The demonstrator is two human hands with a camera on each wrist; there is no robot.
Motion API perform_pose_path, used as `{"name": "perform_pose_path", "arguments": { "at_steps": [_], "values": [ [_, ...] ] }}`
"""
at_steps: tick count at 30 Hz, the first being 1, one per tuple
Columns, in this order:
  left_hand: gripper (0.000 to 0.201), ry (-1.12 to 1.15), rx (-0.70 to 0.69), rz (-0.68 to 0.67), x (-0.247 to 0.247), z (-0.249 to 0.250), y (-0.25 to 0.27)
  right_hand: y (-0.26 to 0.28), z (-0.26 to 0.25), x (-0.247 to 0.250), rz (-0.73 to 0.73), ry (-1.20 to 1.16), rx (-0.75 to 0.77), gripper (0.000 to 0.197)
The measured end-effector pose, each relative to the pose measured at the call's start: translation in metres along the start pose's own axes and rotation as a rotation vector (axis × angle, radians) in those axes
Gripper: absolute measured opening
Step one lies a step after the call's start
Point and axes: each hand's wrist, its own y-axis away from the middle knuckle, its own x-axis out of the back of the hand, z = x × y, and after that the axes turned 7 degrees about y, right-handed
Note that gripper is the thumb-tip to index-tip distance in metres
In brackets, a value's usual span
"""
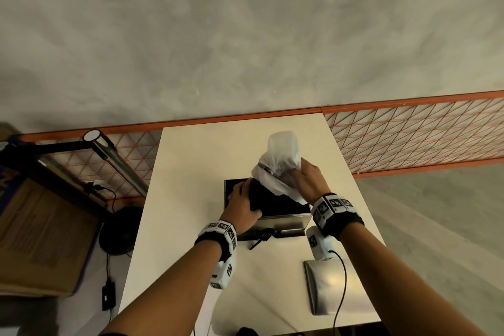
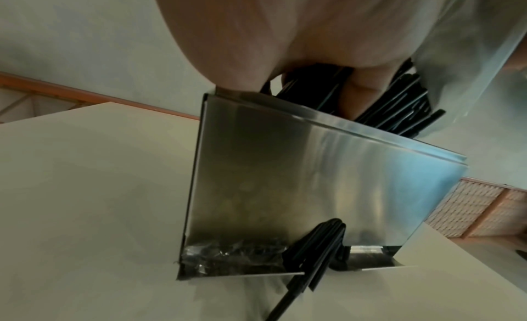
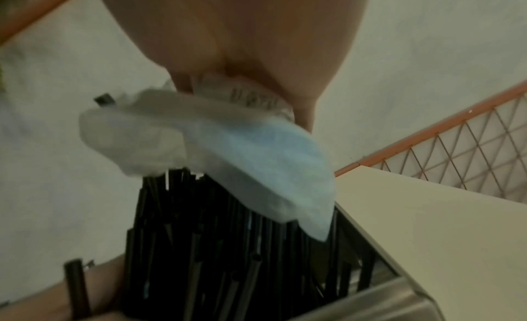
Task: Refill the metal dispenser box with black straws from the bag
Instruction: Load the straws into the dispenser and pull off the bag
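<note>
Where the right hand (image 1: 309, 181) bunches the translucent white bag (image 1: 278, 163), the fingers are hidden in plastic and the printing on it is blurred past reading. Metal dispenser box (image 1: 283, 222): brushed steel, open-topped, standing mid-table (image 1: 191, 161); interior dark. Black straws (image 3: 222, 231): a bundle slanting from the bag's mouth into the box, gripped by the left hand (image 1: 244, 207) at the box's top edge. Several more straws (image 2: 310, 251) jut from the box's bottom slot. Steel lid (image 1: 330, 284): lying nearer the person than the box.

Black straws (image 1: 259, 194) half out of crumpled bag (image 1: 281, 161), over open metal box (image 1: 283, 222)
</note>
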Motion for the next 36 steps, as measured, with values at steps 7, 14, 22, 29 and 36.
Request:
{"name": "perform_pose_path", "arguments": {
  "at_steps": [7,14,22,29,36],
  "values": [
    [0.118,-0.092,-0.025,-0.053,-0.001,0.000,-0.001,0.005,0.003,0.007,0.129,-0.262,-0.201,0.025],
    [0.130,-0.082,-0.071,-0.025,-0.002,-0.003,-0.002,0.013,0.010,0.000,-0.169,-0.053,-0.167,0.034],
    [0.096,-0.110,-0.097,-0.033,-0.002,-0.006,-0.001,0.004,0.015,0.021,0.165,-0.317,-0.258,0.036],
    [0.059,-0.124,-0.136,-0.049,-0.002,-0.002,0.001,0.002,0.018,0.020,0.064,-0.117,-0.230,0.039],
    [0.048,-0.185,-0.188,0.023,-0.003,0.017,-0.007,0.004,0.019,0.007,-0.052,-0.101,-0.225,0.043]
  ]
}}
